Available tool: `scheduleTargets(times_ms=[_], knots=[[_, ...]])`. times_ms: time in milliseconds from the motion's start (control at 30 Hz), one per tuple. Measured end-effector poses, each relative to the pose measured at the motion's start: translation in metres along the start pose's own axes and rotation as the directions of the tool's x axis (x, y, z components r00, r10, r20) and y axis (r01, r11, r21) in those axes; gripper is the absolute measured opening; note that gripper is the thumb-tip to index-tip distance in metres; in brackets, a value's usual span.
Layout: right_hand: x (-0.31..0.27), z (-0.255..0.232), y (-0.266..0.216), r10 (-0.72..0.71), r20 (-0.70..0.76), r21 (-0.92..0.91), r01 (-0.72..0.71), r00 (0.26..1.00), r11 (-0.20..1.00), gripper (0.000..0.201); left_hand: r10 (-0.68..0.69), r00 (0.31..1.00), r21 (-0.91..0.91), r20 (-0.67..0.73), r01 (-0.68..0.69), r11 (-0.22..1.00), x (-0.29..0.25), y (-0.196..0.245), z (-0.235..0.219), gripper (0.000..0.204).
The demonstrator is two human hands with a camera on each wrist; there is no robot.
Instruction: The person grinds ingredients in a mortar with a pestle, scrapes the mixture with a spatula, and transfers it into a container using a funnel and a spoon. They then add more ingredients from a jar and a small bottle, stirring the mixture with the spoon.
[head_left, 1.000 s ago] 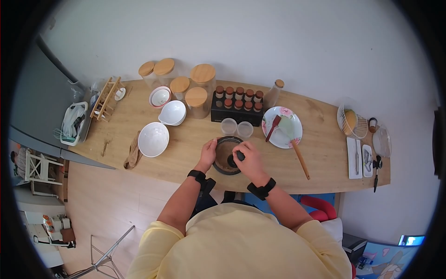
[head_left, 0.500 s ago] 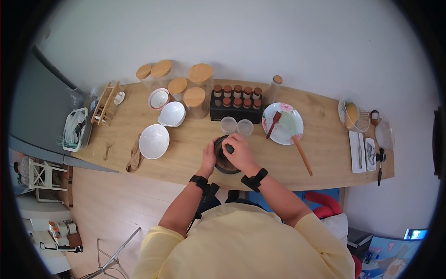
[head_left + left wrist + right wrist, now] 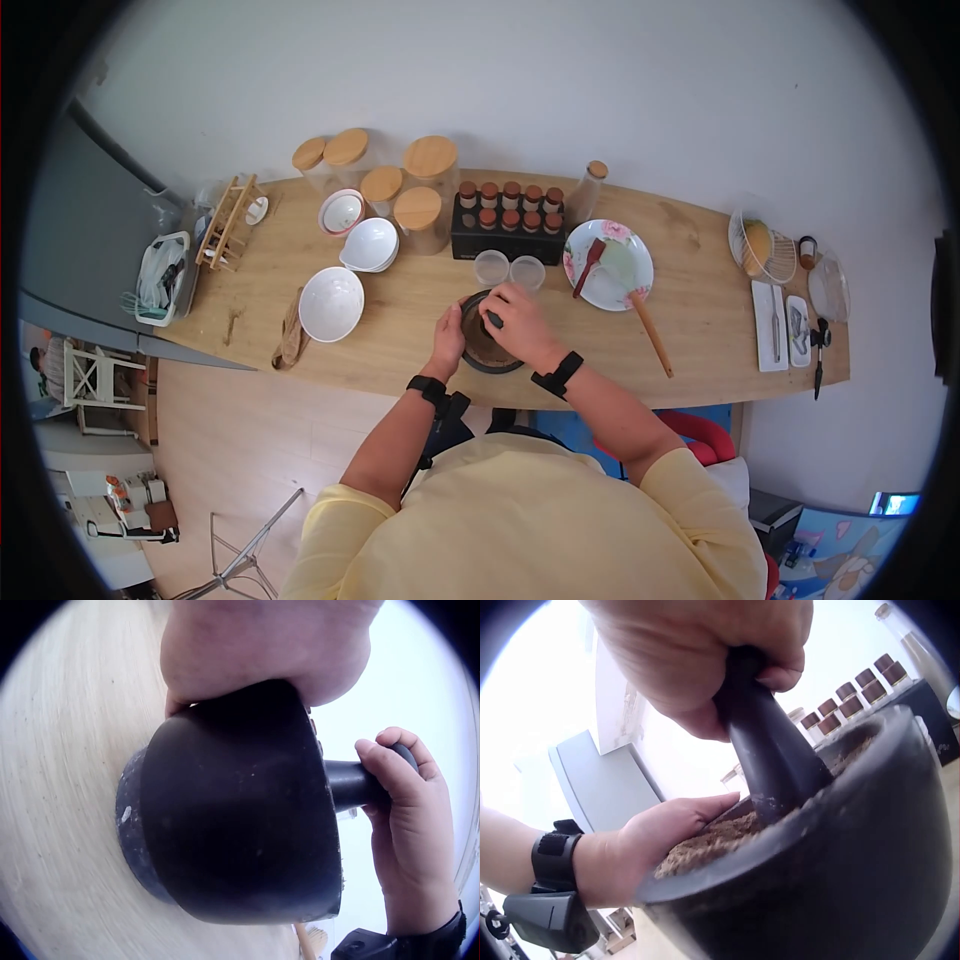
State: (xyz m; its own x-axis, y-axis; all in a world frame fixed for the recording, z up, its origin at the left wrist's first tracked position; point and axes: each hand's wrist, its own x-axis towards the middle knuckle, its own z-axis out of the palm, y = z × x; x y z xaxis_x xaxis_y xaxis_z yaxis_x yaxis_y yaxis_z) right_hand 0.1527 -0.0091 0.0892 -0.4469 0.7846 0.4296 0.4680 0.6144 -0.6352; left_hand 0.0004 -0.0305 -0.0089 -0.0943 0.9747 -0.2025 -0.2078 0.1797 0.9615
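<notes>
A dark stone mortar [image 3: 494, 370] [image 3: 240, 802] [image 3: 840, 877] stands near the table's front edge, holding coarse brown powder [image 3: 705, 849]. My left hand [image 3: 449, 342] [image 3: 270, 645] [image 3: 660, 832] grips its left side, with the thumb along the rim; its other fingers are mostly hidden. My right hand [image 3: 524, 326] [image 3: 414, 825] [image 3: 697, 660] is curled round the top of the black pestle [image 3: 493, 320] [image 3: 349, 785] [image 3: 772, 750]. The pestle leans, its lower end inside the mortar by the rim.
Two small clear cups [image 3: 491, 267] and a black spice-jar rack [image 3: 508, 244] stand behind the mortar. Leftward are white bowls [image 3: 332, 303] and wood-lidded jars [image 3: 418, 208]. To the right, a floral plate [image 3: 610, 298] carries a red brush and a wooden-handled spatula [image 3: 652, 335].
Over the last second my right hand and the pestle have shifted left and away from me within the mortar. My left hand keeps its hold on the mortar's side.
</notes>
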Motion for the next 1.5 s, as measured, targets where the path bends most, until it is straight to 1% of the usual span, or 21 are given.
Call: scheduleTargets(times_ms=[67,133,167,233,267,367,433,500,567,667,700,767,867,900,967,1100,1200,1267,1300,1367,1500], knots=[[-0.003,0.000,-0.002,-0.012,0.000,0.006,0.012,1.000,1.000,0.014,-0.013,1.000,-0.036,-0.018,0.013,0.999,0.002,-0.001,0.000,0.041],[-0.007,-0.001,-0.003,-0.005,0.086,0.015,0.004,0.996,1.000,0.015,-0.011,1.000,-0.014,-0.013,0.010,1.000,0.001,0.001,0.000,0.041],[-0.007,0.000,0.002,-0.006,0.086,0.015,0.004,0.996,1.000,0.015,-0.006,1.000,0.007,-0.009,0.007,1.000,0.001,0.001,-0.001,0.041],[-0.007,0.003,0.014,0.059,-0.018,0.021,-0.059,0.998,0.998,0.015,0.004,1.000,-0.006,-0.006,-0.004,1.000,0.000,0.002,0.000,0.041],[-0.006,0.002,0.011,0.057,-0.017,0.020,-0.057,0.998,0.998,0.015,0.013,1.000,-0.020,-0.002,-0.013,1.000,0.000,0.001,0.000,0.041],[-0.005,0.000,0.009,0.059,-0.010,0.075,-0.058,0.998,0.995,0.015,-0.022,1.000,-0.078,-0.006,0.022,0.997,0.001,0.002,0.002,0.040],[-0.001,0.001,0.018,0.098,0.029,0.229,-0.102,0.995,0.968,0.014,-0.023,1.000,-0.050,-0.001,0.023,0.998,-0.001,0.005,0.002,0.041],[0.004,-0.011,0.015,0.103,-0.003,0.190,-0.100,0.995,0.977,0.013,-0.027,1.000,-0.028,-0.003,0.027,0.999,-0.003,0.007,0.001,0.041],[0.006,-0.027,0.008,0.090,-0.041,0.128,-0.084,0.995,0.988,0.010,0.027,1.000,0.049,-0.013,-0.026,0.998,-0.001,0.004,0.001,0.042],[0.005,-0.041,-0.001,0.034,-0.001,0.085,-0.034,0.999,0.996,0.010,0.010,1.000,-0.021,-0.016,-0.011,1.000,0.002,0.000,0.001,0.042],[0.004,-0.042,-0.003,0.032,0.001,0.084,-0.032,0.999,0.996,0.010,0.011,1.000,-0.023,-0.018,-0.011,1.000,0.002,-0.001,0.000,0.042],[0.001,-0.043,-0.007,0.050,0.112,0.071,-0.058,0.992,0.996,0.011,-0.003,1.000,-0.028,-0.008,0.003,1.000,0.001,-0.001,0.001,0.041],[-0.009,-0.021,0.002,0.031,0.121,0.096,-0.043,0.992,0.994,0.012,-0.002,1.000,0.017,-0.022,0.002,1.000,-0.001,0.004,0.002,0.042],[-0.009,-0.014,0.005,0.028,0.120,0.098,-0.040,0.992,0.994,0.012,0.001,1.000,0.019,-0.023,0.000,1.000,-0.001,0.005,0.002,0.042],[-0.007,-0.005,0.009,0.024,0.017,0.080,-0.025,1.000,0.997,0.012,-0.018,1.000,-0.027,-0.021,0.017,0.999,-0.001,0.004,0.002,0.041],[0.000,-0.018,0.005,0.035,0.026,0.122,-0.037,0.999,0.992,0.012,0.026,0.999,0.032,-0.039,-0.025,0.999,0.003,-0.002,-0.003,0.041],[-0.003,-0.034,-0.004,0.055,0.084,0.119,-0.065,0.995,0.991,0.012,0.064,0.998,0.093,-0.017,-0.062,0.994,-0.001,-0.001,0.001,0.042],[-0.004,-0.032,-0.012,0.047,0.185,0.127,-0.071,0.982,0.989,0.012,-0.005,0.999,-0.004,-0.034,0.005,1.000,0.000,0.001,0.002,0.041],[-0.004,-0.026,-0.011,0.043,0.184,0.126,-0.067,0.982,0.990,0.012,-0.001,0.999,-0.005,-0.034,0.001,1.000,0.001,0.001,0.003,0.041],[-0.007,-0.008,-0.006,-0.019,0.078,0.113,0.010,0.997,0.994,0.011,0.029,1.000,-0.036,-0.013,-0.029,0.999,0.001,-0.001,0.001,0.041],[-0.003,-0.002,0.006,0.042,0.035,0.099,-0.045,0.998,0.994,0.011,0.032,0.999,-0.013,0.000,-0.032,0.999,0.001,0.001,0.002,0.041]])
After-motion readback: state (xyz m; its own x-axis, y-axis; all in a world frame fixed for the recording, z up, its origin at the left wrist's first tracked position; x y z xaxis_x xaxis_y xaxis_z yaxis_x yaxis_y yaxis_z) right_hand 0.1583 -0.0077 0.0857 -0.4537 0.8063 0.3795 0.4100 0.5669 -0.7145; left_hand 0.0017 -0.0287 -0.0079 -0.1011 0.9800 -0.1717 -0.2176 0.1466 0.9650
